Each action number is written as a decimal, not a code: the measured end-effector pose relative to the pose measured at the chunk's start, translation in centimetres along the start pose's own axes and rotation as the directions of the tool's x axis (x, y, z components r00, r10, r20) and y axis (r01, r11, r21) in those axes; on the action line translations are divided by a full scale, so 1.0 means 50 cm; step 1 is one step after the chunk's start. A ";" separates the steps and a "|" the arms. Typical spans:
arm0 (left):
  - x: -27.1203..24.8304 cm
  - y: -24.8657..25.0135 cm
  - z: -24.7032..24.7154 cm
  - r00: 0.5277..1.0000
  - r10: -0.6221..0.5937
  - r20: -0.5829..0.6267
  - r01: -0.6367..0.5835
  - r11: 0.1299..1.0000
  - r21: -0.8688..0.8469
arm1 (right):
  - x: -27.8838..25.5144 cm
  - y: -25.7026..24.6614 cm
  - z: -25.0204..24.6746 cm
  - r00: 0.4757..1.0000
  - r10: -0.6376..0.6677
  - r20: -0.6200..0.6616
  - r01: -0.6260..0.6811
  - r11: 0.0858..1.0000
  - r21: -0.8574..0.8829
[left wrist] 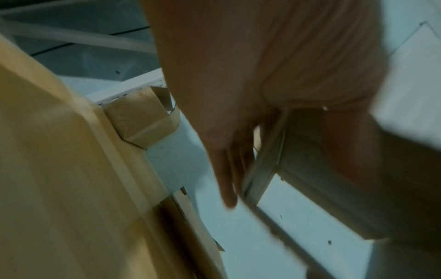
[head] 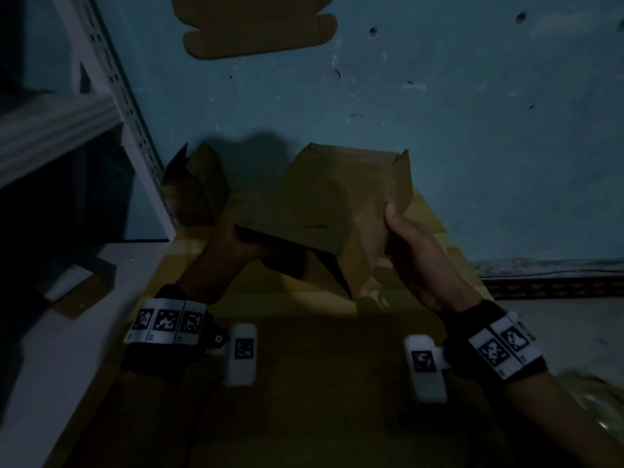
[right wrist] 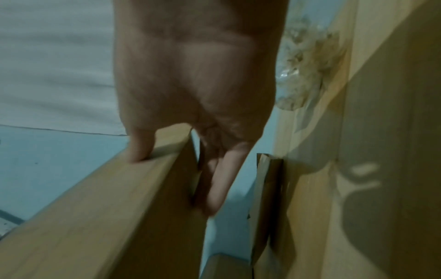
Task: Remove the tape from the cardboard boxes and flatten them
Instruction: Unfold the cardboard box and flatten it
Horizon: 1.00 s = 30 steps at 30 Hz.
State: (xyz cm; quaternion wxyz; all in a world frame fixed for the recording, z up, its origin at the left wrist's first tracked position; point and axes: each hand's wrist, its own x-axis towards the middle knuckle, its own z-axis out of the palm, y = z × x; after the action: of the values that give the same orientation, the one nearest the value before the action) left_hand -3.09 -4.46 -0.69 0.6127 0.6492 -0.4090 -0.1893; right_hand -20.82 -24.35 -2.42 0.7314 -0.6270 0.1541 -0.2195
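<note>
Cardboard box (head: 324, 211) at frame centre, held up between both hands. Left hand (head: 236, 244) grips its lower-left edge; right hand (head: 410, 241) clamps its right panel, thumb on top.

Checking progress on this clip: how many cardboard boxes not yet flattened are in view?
2: one box held up by both hands, one opened box standing by the shelf post. Others may be hidden in the dark.

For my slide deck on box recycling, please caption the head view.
Both hands, left hand and right hand, hold a half-opened cardboard box above flattened cardboard.
</note>
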 end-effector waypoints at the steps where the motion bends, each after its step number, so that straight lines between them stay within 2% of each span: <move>1: 0.003 -0.001 0.000 0.996 -0.034 0.079 0.035 0.999 -0.014 | 0.002 0.001 -0.002 1.000 -0.004 -0.028 0.004 1.000 -0.007; 3: 0.005 -0.011 -0.009 0.975 -0.057 0.217 0.059 0.998 -0.003 | 0.004 0.004 -0.008 0.997 0.001 -0.078 -0.003 1.000 -0.018; 5: 0.012 -0.019 -0.005 0.957 -0.136 0.256 0.142 0.990 -0.005 | 0.004 0.005 -0.013 0.994 0.004 -0.108 -0.008 0.999 -0.039; 8: 0.024 -0.023 0.009 0.967 -0.226 0.119 0.239 0.964 -0.114 | 0.002 0.004 -0.011 0.994 0.009 -0.113 -0.017 0.997 -0.069; 10: 0.021 -0.019 0.022 0.977 -0.207 0.057 0.212 0.972 -0.106 | 0.001 0.005 -0.006 0.996 0.015 -0.085 -0.021 0.997 -0.068; 14: 0.013 -0.018 0.036 0.975 -0.215 0.047 0.218 0.973 -0.071 | -0.002 0.010 0.007 1.000 0.004 0.002 -0.004 0.999 -0.045; 17: 0.020 -0.035 0.039 0.964 -0.257 0.063 0.259 0.965 -0.031 | -0.003 0.011 0.013 1.000 0.000 0.011 0.000 1.000 -0.024; 21: 0.022 -0.041 0.040 0.970 -0.240 0.031 0.240 0.971 0.013 | -0.002 0.008 0.010 0.999 -0.023 0.026 0.024 1.000 -0.016; 25: 0.019 -0.034 0.043 0.966 -0.246 -0.075 0.242 0.969 -0.058 | 0.001 0.009 0.006 1.000 -0.019 0.018 0.019 1.000 0.011; 30: 0.012 -0.018 0.039 0.952 -0.262 -0.158 0.232 0.955 -0.186 | 0.003 0.014 -0.002 0.999 -0.037 -0.011 0.036 0.999 -0.033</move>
State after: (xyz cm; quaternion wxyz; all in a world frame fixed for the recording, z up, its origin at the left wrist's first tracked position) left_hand -3.92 -6.25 -1.74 0.6704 0.6568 -0.2497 -0.2384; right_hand -20.68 -24.44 -3.11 0.7159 -0.6404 0.1506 -0.2340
